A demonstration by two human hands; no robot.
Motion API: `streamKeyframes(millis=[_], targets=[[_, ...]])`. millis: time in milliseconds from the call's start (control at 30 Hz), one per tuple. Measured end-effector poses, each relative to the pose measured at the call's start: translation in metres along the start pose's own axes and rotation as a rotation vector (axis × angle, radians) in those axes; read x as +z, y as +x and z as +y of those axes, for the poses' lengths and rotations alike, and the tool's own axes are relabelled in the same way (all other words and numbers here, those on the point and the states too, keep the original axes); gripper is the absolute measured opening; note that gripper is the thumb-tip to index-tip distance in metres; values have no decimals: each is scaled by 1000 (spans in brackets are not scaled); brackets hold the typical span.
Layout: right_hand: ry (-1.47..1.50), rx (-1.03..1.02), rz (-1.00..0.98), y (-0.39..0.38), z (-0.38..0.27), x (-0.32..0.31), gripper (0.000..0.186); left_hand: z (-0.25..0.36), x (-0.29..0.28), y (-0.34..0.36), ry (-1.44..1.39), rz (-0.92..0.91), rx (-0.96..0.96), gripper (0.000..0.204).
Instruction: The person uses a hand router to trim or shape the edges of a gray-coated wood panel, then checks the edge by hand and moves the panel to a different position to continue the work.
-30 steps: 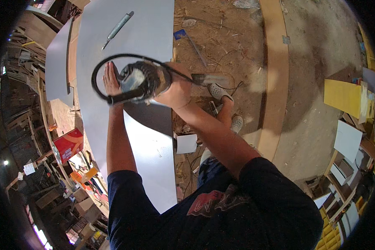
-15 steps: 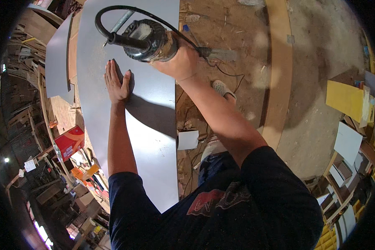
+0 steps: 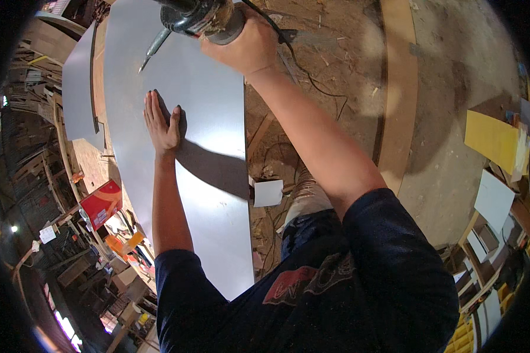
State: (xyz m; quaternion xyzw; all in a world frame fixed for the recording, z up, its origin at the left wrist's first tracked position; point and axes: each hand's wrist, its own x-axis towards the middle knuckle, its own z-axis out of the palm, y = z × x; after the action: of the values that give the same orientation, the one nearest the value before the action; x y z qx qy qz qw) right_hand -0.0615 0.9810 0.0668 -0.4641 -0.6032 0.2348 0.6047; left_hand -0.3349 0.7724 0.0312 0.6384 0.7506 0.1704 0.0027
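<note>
My right hand (image 3: 247,44) grips a black cylindrical power tool (image 3: 188,20), probably a router, at the top of the view above a large grey-white sheet (image 3: 209,235). Its black cord runs off to the right and down; the tool's working end is hidden. My left hand (image 3: 162,120) lies flat on the sheet, fingers straight and pointing away from me, nothing in it. Just beyond those fingertips a slender metal tool (image 3: 153,50) rests on the sheet, partly behind the power tool.
Debris and cords cover the dirty floor (image 3: 312,53) right of the sheet, beside a long tan board (image 3: 400,88) and a small white piece (image 3: 268,193). Another grey panel (image 3: 76,88), a red sign (image 3: 100,203) and stacked scrap stand left. A yellow panel (image 3: 489,138) and white offcuts (image 3: 492,200) are at right.
My right hand has moved forward, toward the top of the view, carrying the power tool away from my left hand, which stays flat on the sheet. The cord's loop has left the view.
</note>
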Motion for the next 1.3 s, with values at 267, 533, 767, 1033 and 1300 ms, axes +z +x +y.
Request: streamKeyframes(millis=[267, 533, 767, 1033, 1300], targets=[[-2, -3, -19, 40, 25, 20, 57, 11, -2, 1, 12, -16, -21, 86], [-43, 130, -151, 83, 33, 32, 63, 21, -11, 5, 10, -42, -37, 86], [-120, -3, -4, 118, 61, 52, 64, 26, -15, 10, 17, -77, -31, 89], [-41, -33, -29, 159, 82, 65, 72, 33, -19, 15, -1, -154, -99, 99], [-30, 8, -26, 193, 97, 83, 72, 32, -21, 13, 40, -172, -92, 99]])
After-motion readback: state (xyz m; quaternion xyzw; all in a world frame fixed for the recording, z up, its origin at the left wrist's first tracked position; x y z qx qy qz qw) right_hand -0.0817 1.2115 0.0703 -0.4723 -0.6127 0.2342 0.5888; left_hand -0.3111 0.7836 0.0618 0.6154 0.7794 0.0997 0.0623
